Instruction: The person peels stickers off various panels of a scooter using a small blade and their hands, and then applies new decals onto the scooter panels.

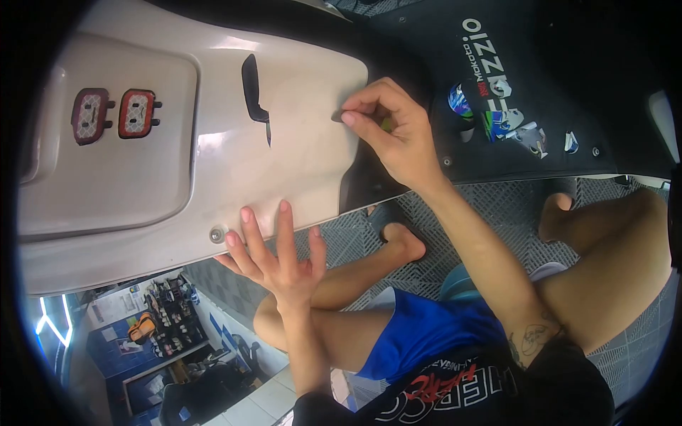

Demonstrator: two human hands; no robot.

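A glossy white scooter panel (298, 163) fills the upper left of the head view. My left hand (277, 259) lies on its lower edge with the fingers spread, beside a screw (217, 234). At the panel's right end, my right hand (394, 128) pinches thumb and index finger together close to the surface. A small dark patch shows at those fingertips; whether it is a piece or a shadow I cannot tell. Something yellow-green (387, 124) is partly visible behind the thumb. A long black decal-like shape (252, 89) marks the panel between the hands and its left part.
Two red-framed reflector-like pieces (136, 113) sit on the recessed cover at left. The black floorboard mat (419, 35) carries lettering and several loose colourful sticker pieces (504, 121). Below are grey floor tiles (341, 241), my bare legs, and a cluttered shelf (167, 319).
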